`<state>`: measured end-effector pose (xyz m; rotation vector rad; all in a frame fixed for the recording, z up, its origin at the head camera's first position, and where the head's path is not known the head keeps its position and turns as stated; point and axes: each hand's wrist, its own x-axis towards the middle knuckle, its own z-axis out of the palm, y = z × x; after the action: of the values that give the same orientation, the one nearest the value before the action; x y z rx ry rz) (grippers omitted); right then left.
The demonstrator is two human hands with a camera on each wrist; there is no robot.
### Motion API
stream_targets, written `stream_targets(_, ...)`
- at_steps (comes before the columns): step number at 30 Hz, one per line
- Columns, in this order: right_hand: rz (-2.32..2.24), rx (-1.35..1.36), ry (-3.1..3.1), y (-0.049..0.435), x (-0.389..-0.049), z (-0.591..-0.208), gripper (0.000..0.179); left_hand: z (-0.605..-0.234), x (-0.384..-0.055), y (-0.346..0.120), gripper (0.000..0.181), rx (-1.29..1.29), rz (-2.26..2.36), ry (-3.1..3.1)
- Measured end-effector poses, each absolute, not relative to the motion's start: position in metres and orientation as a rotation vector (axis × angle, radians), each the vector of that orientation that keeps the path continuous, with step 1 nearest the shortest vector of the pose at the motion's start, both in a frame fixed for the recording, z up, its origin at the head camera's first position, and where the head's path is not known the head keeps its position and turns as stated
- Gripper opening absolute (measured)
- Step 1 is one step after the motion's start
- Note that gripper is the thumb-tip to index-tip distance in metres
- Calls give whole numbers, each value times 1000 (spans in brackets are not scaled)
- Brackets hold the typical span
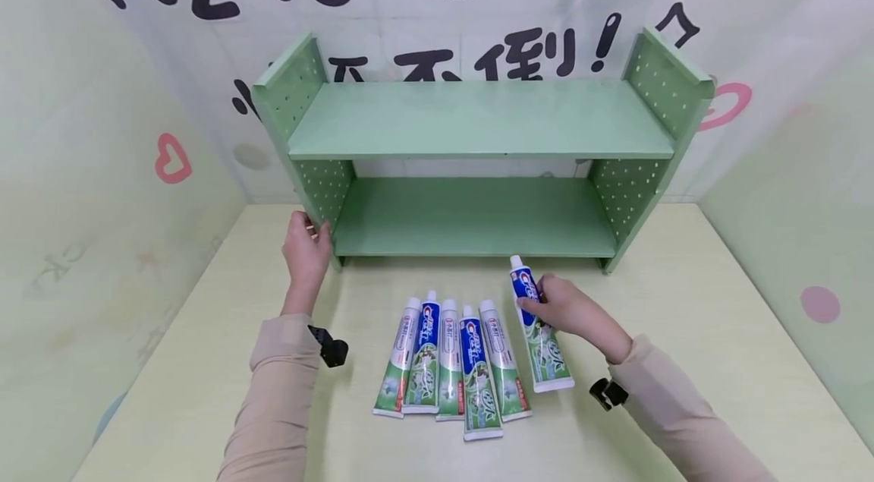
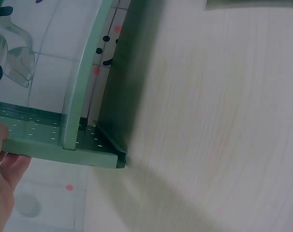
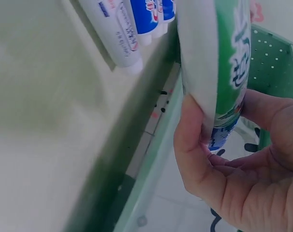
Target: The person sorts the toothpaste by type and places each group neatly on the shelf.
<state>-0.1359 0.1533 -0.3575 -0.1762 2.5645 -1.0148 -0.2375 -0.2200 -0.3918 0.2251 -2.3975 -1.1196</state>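
Observation:
My right hand point(image 1: 576, 311) grips a blue, white and green toothpaste tube point(image 1: 548, 362), its white cap pointing toward the shelf. The right wrist view shows thumb and fingers pinching that tube point(image 3: 199, 53) by its sides. With my left hand point(image 1: 305, 258) I hold the left side panel of a green two-tier shelf point(image 1: 471, 220). Seen from the left wrist, the fingers of that hand point(image 2: 5, 186) wrap the panel's edge point(image 2: 54, 152). Between my hands, several toothpaste tubes point(image 1: 448, 368) lie side by side, caps toward the shelf, blue-topped ones alternating with paler ones.
Both tiers, including the upper board point(image 1: 478, 118), are bare. Perforated side panels point(image 1: 665, 91) rise at each end of the shelf. Behind it hangs a wall covering point(image 1: 410, 34) with dark lettering. The pale wooden table point(image 1: 683, 300) extends around the tubes.

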Motion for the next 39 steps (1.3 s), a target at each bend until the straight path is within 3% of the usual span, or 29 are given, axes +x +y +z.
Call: stream_targets(39,-806,-236,2819,188,-142,-230,49,-390,-235,-223,26,210,-1127,-2441)
